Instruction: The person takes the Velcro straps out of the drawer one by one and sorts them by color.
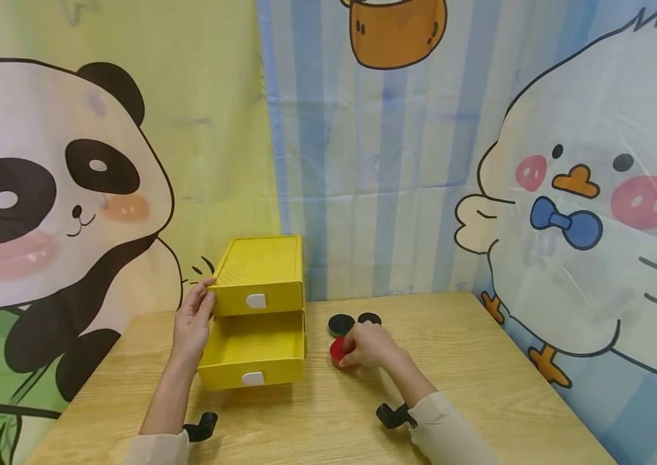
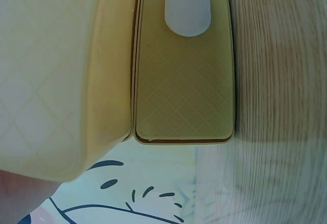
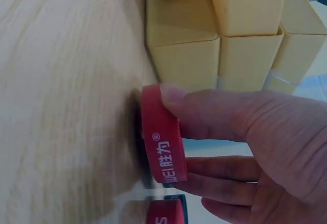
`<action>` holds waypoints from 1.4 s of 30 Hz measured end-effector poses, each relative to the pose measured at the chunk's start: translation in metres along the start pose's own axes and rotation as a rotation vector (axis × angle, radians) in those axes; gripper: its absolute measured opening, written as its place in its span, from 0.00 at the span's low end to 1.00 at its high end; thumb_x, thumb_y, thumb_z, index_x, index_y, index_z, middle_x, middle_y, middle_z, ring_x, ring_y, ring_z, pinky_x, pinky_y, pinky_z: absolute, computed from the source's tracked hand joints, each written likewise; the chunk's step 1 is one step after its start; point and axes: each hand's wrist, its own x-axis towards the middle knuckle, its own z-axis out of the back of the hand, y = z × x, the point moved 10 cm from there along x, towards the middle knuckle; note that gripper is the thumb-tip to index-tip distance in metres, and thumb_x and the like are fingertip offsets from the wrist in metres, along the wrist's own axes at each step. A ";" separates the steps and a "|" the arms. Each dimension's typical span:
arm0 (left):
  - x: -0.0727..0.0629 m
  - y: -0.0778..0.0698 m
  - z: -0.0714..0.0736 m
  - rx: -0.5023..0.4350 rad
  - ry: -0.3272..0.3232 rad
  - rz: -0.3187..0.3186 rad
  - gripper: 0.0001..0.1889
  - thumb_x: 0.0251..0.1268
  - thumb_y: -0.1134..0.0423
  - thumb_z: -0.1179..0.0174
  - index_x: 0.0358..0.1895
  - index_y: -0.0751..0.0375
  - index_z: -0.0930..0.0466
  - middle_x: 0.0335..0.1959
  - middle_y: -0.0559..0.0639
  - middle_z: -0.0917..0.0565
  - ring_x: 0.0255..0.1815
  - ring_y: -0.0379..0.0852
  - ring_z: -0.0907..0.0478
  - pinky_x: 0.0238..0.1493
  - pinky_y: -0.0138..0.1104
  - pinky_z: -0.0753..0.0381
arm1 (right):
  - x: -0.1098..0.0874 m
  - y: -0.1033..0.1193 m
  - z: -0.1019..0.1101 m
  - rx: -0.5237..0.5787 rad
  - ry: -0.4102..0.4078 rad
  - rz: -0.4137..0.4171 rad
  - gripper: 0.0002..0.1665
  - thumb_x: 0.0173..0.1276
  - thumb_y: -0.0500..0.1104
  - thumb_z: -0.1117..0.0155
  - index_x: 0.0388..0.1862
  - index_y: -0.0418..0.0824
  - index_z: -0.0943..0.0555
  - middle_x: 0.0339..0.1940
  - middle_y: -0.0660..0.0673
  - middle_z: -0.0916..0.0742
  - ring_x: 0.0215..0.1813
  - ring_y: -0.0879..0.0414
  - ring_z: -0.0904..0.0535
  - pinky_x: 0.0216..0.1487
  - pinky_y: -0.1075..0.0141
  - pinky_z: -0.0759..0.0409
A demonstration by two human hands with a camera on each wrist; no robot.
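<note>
A yellow drawer cabinet (image 1: pixel 259 258) stands left of centre, its middle drawer (image 1: pixel 253 352) pulled out. My left hand (image 1: pixel 192 316) rests against the front left corner of the cabinet, fingertips at the top edge. In the left wrist view that hand is mostly hidden behind the pulled-out drawer (image 2: pixel 46 81). Between thumb and fingers my right hand (image 1: pixel 372 342) pinches a red strap roll (image 3: pixel 163 132) with white lettering, close over the table. Two black-topped rolls, one at left (image 1: pixel 341 325) and one at right (image 1: pixel 370 318), lie just beyond that hand.
Close to the table, the bottom drawer (image 2: pixel 185 81) is closed, a white handle (image 2: pixel 188 15) on its front. A wooden table (image 1: pixel 450 361) lies under everything. Cartoon-printed curtains (image 1: pixel 363 194) hang behind it. Black wrist mounts (image 1: pixel 392 416) stick out near both sleeves.
</note>
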 end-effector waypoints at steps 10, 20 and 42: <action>0.004 -0.003 -0.002 0.009 0.009 -0.012 0.25 0.84 0.48 0.53 0.77 0.46 0.32 0.76 0.49 0.31 0.70 0.37 0.33 0.60 0.17 0.30 | 0.006 -0.005 -0.005 -0.040 -0.039 -0.018 0.15 0.54 0.56 0.15 0.33 0.50 0.08 0.36 0.54 0.08 0.41 0.51 0.16 0.44 0.53 0.17; 0.003 -0.001 -0.002 0.000 0.002 -0.017 0.24 0.85 0.48 0.53 0.77 0.46 0.32 0.74 0.48 0.30 0.70 0.36 0.32 0.61 0.17 0.30 | 0.008 -0.004 -0.004 -0.151 -0.084 -0.021 0.14 0.54 0.61 0.16 0.25 0.56 0.10 0.25 0.60 0.12 0.31 0.58 0.21 0.36 0.60 0.23; 0.001 -0.001 0.000 0.000 0.013 -0.001 0.25 0.84 0.48 0.53 0.77 0.47 0.32 0.75 0.50 0.31 0.70 0.36 0.32 0.63 0.19 0.29 | -0.017 0.077 0.075 0.038 -0.441 0.148 0.22 0.67 0.50 0.24 0.59 0.47 0.12 0.47 0.47 0.07 0.41 0.54 0.10 0.37 0.63 0.13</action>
